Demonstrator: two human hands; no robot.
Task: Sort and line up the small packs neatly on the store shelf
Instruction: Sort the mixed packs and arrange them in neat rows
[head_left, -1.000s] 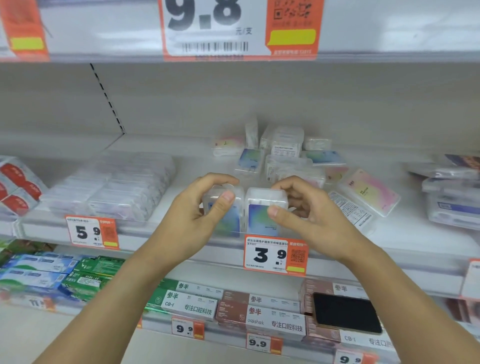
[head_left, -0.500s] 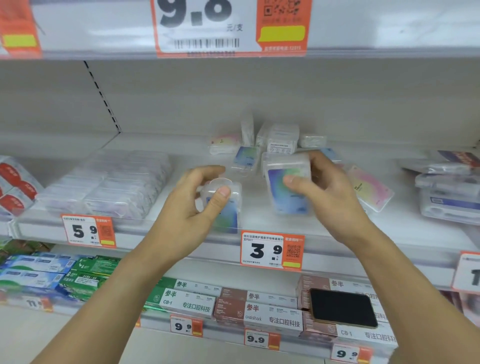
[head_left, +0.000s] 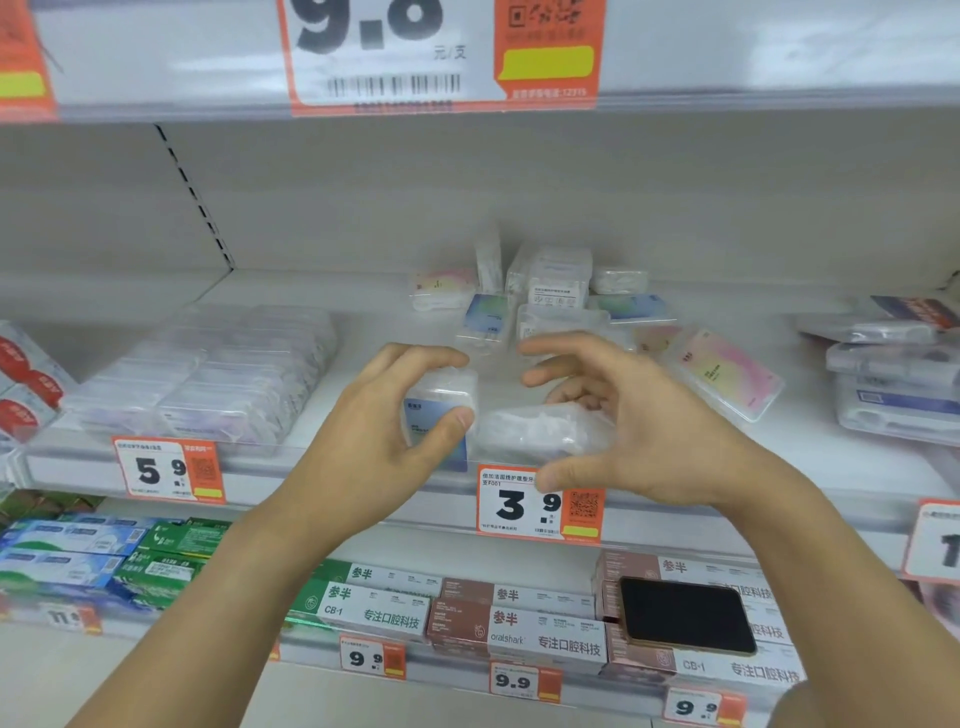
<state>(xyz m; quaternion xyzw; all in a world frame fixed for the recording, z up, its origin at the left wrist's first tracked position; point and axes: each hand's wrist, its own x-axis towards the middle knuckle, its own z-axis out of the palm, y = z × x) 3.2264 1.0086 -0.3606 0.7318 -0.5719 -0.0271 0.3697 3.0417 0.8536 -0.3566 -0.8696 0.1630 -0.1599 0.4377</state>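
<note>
Step in hand: the person is building a front row of small packs at the lip of the shelf (head_left: 675, 483), just above the 3.9 price tag (head_left: 540, 504) in the lower centre of the frame.

Left hand (head_left: 384, 431): its thumb and fingers are curled around an upright clear pack (head_left: 441, 410) with a blue label – it holds this pack standing at the front edge.

Right hand (head_left: 634, 431): the fingers are spread and loosely bent over a second clear pack (head_left: 545, 431), which lies just beside the upright one. This pack looks blurred. The fingers do not seem to close on it, so the hand reads as open, either just letting go or about to take it; the frame does not settle which.

Where the other packs are: a loose heap (head_left: 545, 296) lies at the back of the shelf, centre of the frame, some packs flat and some tilted. One pink pack (head_left: 727, 374) lies flat to the right of the right hand, apart from the heap.

Already tidy: a block of clear boxes (head_left: 208, 374) at the left of the frame, above the 5.9 tag (head_left: 166, 470), stands in even rows.

Progress, as a judgement: early – only two packs are at the front, most of them are not yet sorted.

Next move calls for: setting the second pack upright, label to the front, touching the first one and level with the shelf edge. Then the right hand should reach to the back heap for another pack of the same kind.

Risk: the packs are light and smooth, so a push from the side may tip the upright one over.
</note>
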